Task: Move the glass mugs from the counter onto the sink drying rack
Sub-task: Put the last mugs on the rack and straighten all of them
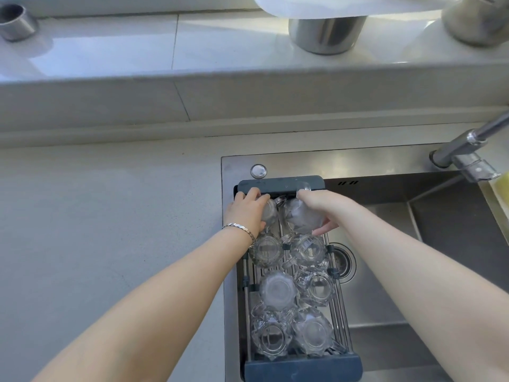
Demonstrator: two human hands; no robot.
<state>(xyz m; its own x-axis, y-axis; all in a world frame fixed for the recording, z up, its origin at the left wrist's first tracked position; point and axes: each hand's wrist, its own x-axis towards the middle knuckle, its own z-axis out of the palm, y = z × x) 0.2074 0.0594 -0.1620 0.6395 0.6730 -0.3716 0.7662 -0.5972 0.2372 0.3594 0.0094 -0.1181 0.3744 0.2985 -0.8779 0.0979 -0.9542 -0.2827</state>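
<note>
A dark blue-grey drying rack (303, 368) with metal rods spans the left part of the steel sink (385, 271). Several faceted glass mugs stand upside down on it in two columns. My left hand (246, 212), with a bracelet at the wrist, grips the far-left mug (270, 213). My right hand (321, 205) wraps over the far-right mug (298, 217). Both held mugs sit at the rack's far end, close together. Nearer rows hold more mugs, such as one (265, 250) with a neighbour (307, 249) bearing a barcode sticker.
Grey counter (110, 230) lies left of the sink. A chrome faucet (468, 150) reaches in from the right, with a yellow sponge (495, 194) below it. The sink drain (344, 261) shows right of the rack. Steel containers (326, 34) stand on the raised ledge behind.
</note>
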